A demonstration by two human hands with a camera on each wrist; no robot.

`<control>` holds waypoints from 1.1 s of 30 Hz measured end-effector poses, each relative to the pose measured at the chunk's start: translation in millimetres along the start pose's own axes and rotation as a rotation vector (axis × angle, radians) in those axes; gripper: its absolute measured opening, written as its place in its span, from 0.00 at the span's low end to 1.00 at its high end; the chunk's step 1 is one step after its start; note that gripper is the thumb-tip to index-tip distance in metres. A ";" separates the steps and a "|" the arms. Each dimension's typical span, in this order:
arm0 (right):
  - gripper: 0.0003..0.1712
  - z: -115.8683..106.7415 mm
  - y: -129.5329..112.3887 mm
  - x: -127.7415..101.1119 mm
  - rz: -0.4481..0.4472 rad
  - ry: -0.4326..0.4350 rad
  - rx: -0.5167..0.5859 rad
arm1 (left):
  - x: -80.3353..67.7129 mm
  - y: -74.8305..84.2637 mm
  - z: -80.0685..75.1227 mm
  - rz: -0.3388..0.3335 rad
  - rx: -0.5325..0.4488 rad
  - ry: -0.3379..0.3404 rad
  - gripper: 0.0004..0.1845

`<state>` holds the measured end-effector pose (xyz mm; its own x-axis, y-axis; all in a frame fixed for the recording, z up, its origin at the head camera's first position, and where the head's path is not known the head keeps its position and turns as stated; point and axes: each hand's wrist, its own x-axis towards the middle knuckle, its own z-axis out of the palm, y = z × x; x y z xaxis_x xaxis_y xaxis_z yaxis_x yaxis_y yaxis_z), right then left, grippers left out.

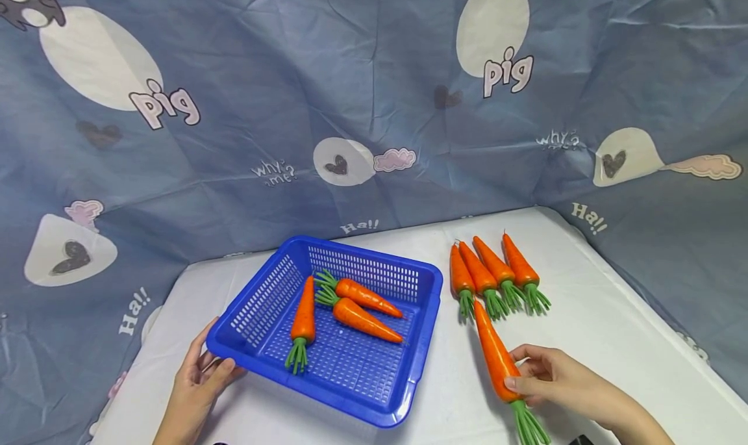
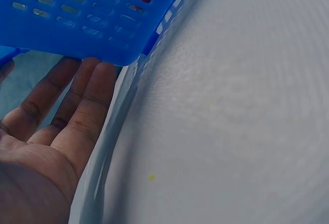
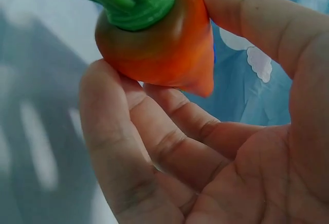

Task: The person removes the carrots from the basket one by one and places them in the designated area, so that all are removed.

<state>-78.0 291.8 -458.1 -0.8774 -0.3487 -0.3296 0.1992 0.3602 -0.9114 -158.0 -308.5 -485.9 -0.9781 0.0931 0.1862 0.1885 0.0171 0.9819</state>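
Note:
My right hand [image 1: 546, 373] pinches an orange carrot [image 1: 493, 347] with green stubby leaves, thumb on one side and fingers on the other. Its tip points away from me, toward the row of carrots. In the right wrist view the carrot's leafy end [image 3: 141, 8] is close up. A blue plastic basket [image 1: 417, 367] holds three carrots, one lying lengthwise [image 1: 304, 315] and two side by side [image 1: 365, 318]. At the basket's near left corner is my left hand [image 1: 195, 380]. Seen from the left wrist, its fairly straight fingers [image 2: 85, 106] touch the basket's lower edge.
Several carrots [image 1: 491, 266] lie in a row on the white tabletop [image 1: 608, 328], to the right of the basket, leaves toward me. Behind and around the table hangs a blue printed cloth [image 1: 374, 94].

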 end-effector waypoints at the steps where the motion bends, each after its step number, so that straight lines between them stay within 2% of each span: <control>1: 0.26 -0.2 1.3 0.0 0.005 -0.009 0.001 | -0.1 0.2 -0.2 -0.001 0.002 0.001 0.39; 7: 0.24 1.6 6.6 0.0 0.010 -0.051 0.033 | -0.7 0.9 -1.1 -0.006 0.008 -0.001 0.40; 13: 0.21 5.1 10.6 -0.8 -0.004 -0.057 0.052 | -0.7 0.8 -1.0 -0.008 0.016 -0.004 0.39; 22: 0.20 7.0 14.1 2.3 0.005 -0.035 0.017 | 1.3 1.4 -1.2 -0.051 0.054 0.008 0.40; 29: 0.22 7.1 12.4 6.9 0.031 -0.020 -0.021 | -0.1 2.0 -1.1 -0.014 0.016 -0.002 0.39; 33: 0.23 6.9 10.0 8.1 0.052 -0.002 -0.054 | 0.3 1.7 -0.5 -0.013 0.034 0.002 0.39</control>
<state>-80.1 286.7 -471.6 -0.8658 -0.3299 -0.3762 0.2200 0.4242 -0.8784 -158.0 -309.0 -484.2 -0.9807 0.0905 0.1734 0.1786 0.0519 0.9826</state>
